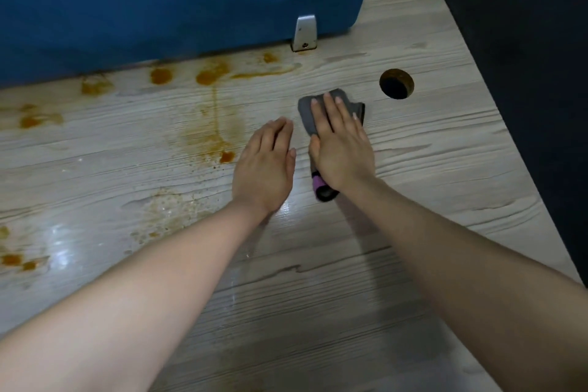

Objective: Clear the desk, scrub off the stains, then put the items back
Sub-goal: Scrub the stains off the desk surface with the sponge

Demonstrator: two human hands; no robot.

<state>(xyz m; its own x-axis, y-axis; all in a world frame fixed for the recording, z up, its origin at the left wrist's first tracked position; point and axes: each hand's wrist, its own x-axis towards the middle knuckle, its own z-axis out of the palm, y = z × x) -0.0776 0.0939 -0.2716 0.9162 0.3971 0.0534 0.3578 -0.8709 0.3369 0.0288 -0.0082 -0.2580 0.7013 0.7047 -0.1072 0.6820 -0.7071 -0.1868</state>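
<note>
A light wood-grain desk [413,149] carries orange-brown stains [206,76] along its back edge, with more streaks running down toward the middle and left. My right hand [340,143] presses flat, fingers straight, on a grey cloth with a purple edge [307,108] lying on the desk right of the stains. My left hand [265,165] rests flat on the bare desk just left of the cloth, fingers straight, holding nothing. The cloth's purple edge [318,183] shows below my right palm.
A blue partition panel [159,3] stands along the desk's back, fixed by a metal bracket [304,33]. A round cable hole [396,83] lies right of the cloth. A dark panel [525,41] borders the right edge. A wet sheen covers the near desk surface.
</note>
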